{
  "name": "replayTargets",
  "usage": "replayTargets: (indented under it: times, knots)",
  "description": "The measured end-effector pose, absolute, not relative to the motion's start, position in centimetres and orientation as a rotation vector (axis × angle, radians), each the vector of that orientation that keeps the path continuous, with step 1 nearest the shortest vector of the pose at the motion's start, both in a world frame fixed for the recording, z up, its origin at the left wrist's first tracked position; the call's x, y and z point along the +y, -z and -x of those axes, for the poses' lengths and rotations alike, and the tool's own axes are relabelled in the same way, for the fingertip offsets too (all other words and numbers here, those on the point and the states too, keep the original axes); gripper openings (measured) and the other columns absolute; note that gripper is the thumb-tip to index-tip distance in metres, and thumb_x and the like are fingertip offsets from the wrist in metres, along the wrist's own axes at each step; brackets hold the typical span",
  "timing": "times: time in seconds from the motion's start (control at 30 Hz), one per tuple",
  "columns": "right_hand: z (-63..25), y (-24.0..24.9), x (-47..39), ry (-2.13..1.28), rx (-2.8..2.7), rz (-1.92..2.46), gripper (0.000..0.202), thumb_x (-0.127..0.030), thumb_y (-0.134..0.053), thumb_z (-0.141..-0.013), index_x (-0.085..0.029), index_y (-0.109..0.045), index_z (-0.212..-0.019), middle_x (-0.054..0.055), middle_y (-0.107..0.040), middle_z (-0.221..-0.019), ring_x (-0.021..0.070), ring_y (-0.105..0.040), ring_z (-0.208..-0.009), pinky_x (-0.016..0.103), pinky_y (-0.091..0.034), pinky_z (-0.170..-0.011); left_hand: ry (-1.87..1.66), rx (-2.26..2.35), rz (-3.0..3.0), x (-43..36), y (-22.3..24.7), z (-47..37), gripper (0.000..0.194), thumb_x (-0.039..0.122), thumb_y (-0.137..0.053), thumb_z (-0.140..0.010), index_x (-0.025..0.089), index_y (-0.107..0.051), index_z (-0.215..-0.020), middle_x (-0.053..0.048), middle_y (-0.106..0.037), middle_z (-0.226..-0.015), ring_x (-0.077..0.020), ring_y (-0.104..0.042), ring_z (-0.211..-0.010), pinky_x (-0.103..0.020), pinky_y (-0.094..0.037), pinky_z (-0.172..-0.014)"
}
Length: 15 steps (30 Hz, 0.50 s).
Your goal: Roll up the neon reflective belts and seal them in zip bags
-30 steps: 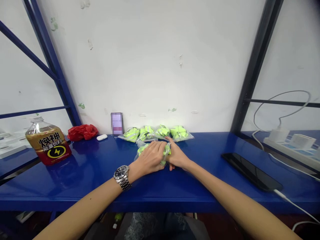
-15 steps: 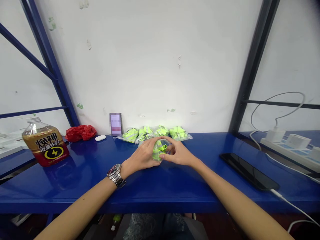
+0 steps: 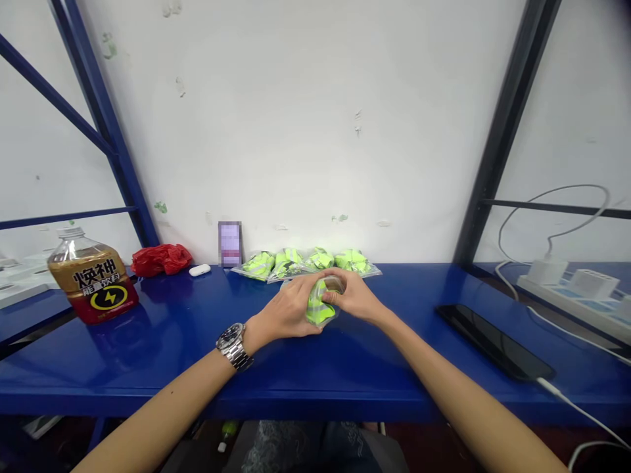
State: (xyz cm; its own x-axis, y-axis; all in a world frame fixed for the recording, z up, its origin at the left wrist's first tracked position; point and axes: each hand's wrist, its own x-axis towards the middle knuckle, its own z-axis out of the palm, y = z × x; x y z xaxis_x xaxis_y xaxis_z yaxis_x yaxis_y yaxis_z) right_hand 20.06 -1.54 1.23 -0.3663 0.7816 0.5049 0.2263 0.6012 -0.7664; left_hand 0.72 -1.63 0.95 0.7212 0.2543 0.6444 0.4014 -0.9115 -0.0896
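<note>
Between my two hands is a clear plastic bag [image 3: 321, 309] with a folded neon-green and grey item inside. My left hand [image 3: 288, 307], with a metal watch [image 3: 234, 343] on its wrist, is wrapped round the bag's left side. My right hand [image 3: 353, 295] grips the upper right part of the bag, its thumb pressed on the front. Behind the hands, several similar neon-green bagged packs [image 3: 352, 261] lie in a row along the wall.
On the blue table [image 3: 197, 368] are a large drink bottle [image 3: 96, 279], a red plastic bag [image 3: 162, 260], a white case [image 3: 200, 270], and a black phone [image 3: 493, 340] with its cable. An upright phone [image 3: 230, 244] leans at the back. A power strip [image 3: 572, 297] lies at right.
The held bag has tilted and come slightly lower, with more of its green content showing. My right thumb has moved up along it. The view has shifted slightly.
</note>
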Motion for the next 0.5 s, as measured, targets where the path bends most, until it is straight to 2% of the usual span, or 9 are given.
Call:
replayTargets:
  times: [0.1,0.17,0.33,0.43,0.5]
  knots:
    - [-19.3,-0.7,-1.6,-0.681,-1.77,1.001,0.021,-0.023,-0.062,-0.066,-0.016,-0.056,-0.085,-0.002,-0.058,-0.063,0.0124,-0.051,-0.055,0.023,-0.038,-0.052,0.874,-0.422,2.656,-2.3,-0.9,-1.1,0.086,0.03,-0.065,-0.071,0.011,-0.019,-0.141,-0.022,-0.048,-0.13,-0.0343,-0.05,-0.12,-0.05,-0.047,-0.096]
    - [-18.9,-0.5,-1.7,-0.611,-1.734,1.092,0.019,-0.021,-0.06,-0.062,-0.017,-0.055,-0.079,-0.005,-0.052,-0.056,0.0105,-0.044,-0.05,0.022,-0.033,-0.049,0.851,-0.376,2.622,-2.6,-0.9,-1.5,0.084,0.03,-0.064,-0.072,0.01,-0.019,-0.14,-0.023,-0.05,-0.127,-0.0345,-0.051,-0.118,-0.051,-0.047,-0.095]
    - [-18.5,0.0,-1.8,-0.413,-1.653,1.249,0.016,-0.027,-0.058,-0.058,-0.018,-0.054,-0.07,-0.005,-0.046,-0.054,0.0116,-0.04,-0.053,0.023,-0.03,-0.051,0.844,-0.347,2.571,-2.8,-1.0,-2.5,0.062,0.031,-0.057,-0.077,0.008,-0.033,-0.129,-0.02,-0.056,-0.115,-0.0331,-0.055,-0.111,-0.05,-0.048,-0.092]
    - [-18.6,0.3,-1.8,-0.285,-1.68,1.249,0.008,-0.027,-0.051,-0.062,-0.019,-0.049,-0.063,-0.003,-0.043,-0.054,0.0124,-0.039,-0.055,0.024,-0.027,-0.052,0.822,-0.335,2.54,-3.0,-0.9,-3.1,0.051,0.031,-0.053,-0.079,0.008,-0.04,-0.123,-0.019,-0.057,-0.111,-0.0326,-0.054,-0.108,-0.051,-0.047,-0.091]
    - [-18.7,0.5,-1.9,-0.228,-1.716,1.27,0.011,-0.024,-0.046,-0.064,-0.019,-0.042,-0.055,-0.003,-0.039,-0.053,0.0119,-0.036,-0.055,0.024,-0.023,-0.051,0.798,-0.34,2.52,-3.2,-0.8,-3.5,0.046,0.029,-0.053,-0.079,0.008,-0.043,-0.118,-0.019,-0.058,-0.108,-0.0322,-0.054,-0.105,-0.05,-0.047,-0.089]
